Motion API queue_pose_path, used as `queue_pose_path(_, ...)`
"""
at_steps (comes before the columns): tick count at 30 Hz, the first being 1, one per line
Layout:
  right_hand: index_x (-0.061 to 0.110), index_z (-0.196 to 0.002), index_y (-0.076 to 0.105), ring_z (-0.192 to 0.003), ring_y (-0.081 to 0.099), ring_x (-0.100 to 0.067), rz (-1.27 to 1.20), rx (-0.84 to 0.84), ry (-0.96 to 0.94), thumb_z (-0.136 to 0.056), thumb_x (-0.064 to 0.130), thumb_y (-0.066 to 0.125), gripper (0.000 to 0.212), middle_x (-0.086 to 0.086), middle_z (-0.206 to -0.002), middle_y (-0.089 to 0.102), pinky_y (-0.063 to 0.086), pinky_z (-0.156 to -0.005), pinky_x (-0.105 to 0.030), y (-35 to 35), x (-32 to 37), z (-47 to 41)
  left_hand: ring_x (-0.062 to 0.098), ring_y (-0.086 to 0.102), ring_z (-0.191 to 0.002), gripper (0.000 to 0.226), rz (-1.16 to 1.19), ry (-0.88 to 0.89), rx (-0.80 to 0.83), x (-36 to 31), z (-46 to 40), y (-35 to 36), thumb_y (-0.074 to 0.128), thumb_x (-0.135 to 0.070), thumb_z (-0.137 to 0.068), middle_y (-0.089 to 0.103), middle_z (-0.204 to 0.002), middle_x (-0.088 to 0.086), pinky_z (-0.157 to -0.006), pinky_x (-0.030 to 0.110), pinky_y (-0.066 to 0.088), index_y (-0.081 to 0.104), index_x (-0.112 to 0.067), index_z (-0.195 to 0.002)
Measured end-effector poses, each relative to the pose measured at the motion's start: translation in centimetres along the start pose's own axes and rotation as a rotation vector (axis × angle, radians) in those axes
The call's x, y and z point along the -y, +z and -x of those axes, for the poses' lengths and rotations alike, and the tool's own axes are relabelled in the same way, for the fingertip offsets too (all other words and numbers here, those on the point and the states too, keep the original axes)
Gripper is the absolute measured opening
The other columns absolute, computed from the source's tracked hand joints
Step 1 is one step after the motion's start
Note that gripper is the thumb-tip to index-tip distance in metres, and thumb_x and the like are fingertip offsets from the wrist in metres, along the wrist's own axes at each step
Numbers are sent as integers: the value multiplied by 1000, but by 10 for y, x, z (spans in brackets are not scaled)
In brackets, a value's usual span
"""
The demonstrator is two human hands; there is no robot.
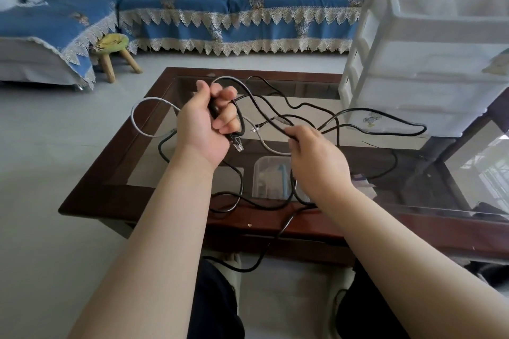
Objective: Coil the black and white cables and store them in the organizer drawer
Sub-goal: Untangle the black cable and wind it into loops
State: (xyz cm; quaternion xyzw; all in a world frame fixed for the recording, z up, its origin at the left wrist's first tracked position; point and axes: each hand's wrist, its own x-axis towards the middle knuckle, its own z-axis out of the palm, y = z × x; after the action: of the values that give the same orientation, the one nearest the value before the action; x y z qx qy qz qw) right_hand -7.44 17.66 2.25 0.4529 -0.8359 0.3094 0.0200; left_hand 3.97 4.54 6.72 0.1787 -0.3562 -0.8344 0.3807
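Two hands working cables above the glass-topped counter (115, 173).
White organizer (429, 63) stands at the counter's right; black cable (385, 115) and white cable (143, 107) sprawl across it; left hand (203, 129), raised palm-up, has its grip curled round black cable; right hand (316, 162) pinches a black strand.

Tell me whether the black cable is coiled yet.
Not coiled: the black cable sprawls in loose loops over the table, one end off its edge.

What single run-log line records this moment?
stage: coiling black cable | left hand: grips coil end | right hand: pinches cable | white cable: loose on table | organizer: untouched
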Motion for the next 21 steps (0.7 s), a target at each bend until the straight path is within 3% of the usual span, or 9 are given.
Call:
queue_pose_path(4,23,-124,53,-101,56,-22,271,83,-152,-93,12,46,33,3,-109,63,43,-66,-31,2,5,8,10,43,-44,43,-349,15,83,3,6,5,24,-36,-106,72,-76,6,-41,20,28,40,-17,-71)
queue_pose_path(6,23,-121,54,-101,54,-22,320,92,-224,-91,10,47,33,3,-105,61,40,-62,-30,-1,9,12,16,59,-57,42,-517,23,115,4,9,6,24,-35,-106,73,-83,10,-45,23,38,40,-17,-72)
queue_pose_path(9,25,-120,56,-98,53,-23,331,88,-366,-90,11,50,33,2,-104,57,37,-59,-30,-5,11,12,26,71,-93,43,-633,-30,188,7,10,7,22,-34,-107,74,-93,13,-71,39,57,39,-16,-72)
queue_pose_path(11,24,-111,64,-90,57,-23,325,75,-523,-86,10,57,29,2,-96,62,34,-57,-28,-6,9,9,26,68,-105,43,-677,-78,211,9,9,6,21,-35,-107,74,-102,13,-86,49,55,39,-15,-72)
queue_pose_path(13,21,-93,70,-76,60,-23,286,59,-627,-77,8,69,20,3,-81,65,31,-55,-26,-5,5,4,25,66,-111,43,-735,-101,217,13,8,5,22,-37,-106,73,-110,10,-91,54,52,41,-14,-74)
queue_pose_path(15,18,-83,70,-72,62,-23,176,50,-661,-76,10,72,10,4,-75,66,33,-56,-25,-7,4,1,26,66,-110,43,-763,-135,223,18,7,4,23,-39,-105,72,-113,7,-90,56,50,44,-14,-76)
queue_pose_path(18,13,-83,66,-77,64,-26,12,61,-650,-81,15,64,3,2,-78,68,40,-57,-26,-12,9,2,31,64,-98,43,-736,-201,216,24,9,10,26,-38,-105,72,-111,8,-79,43,52,43,-12,-76)
queue_pose_path(20,11,-91,60,-79,62,-27,-63,69,-579,-83,20,64,13,0,-82,67,46,-57,-32,-16,10,1,25,66,-84,39,-723,-241,177,27,12,15,31,-36,-105,71,-90,4,-66,30,55,50,-12,-81)
queue_pose_path(21,11,-97,57,-76,61,-27,-76,71,-533,-83,25,65,21,-1,-83,67,46,-56,-34,-19,9,0,18,64,-67,38,-719,-267,182,28,15,18,32,-35,-105,66,-74,2,-55,26,53,52,-12,-83)
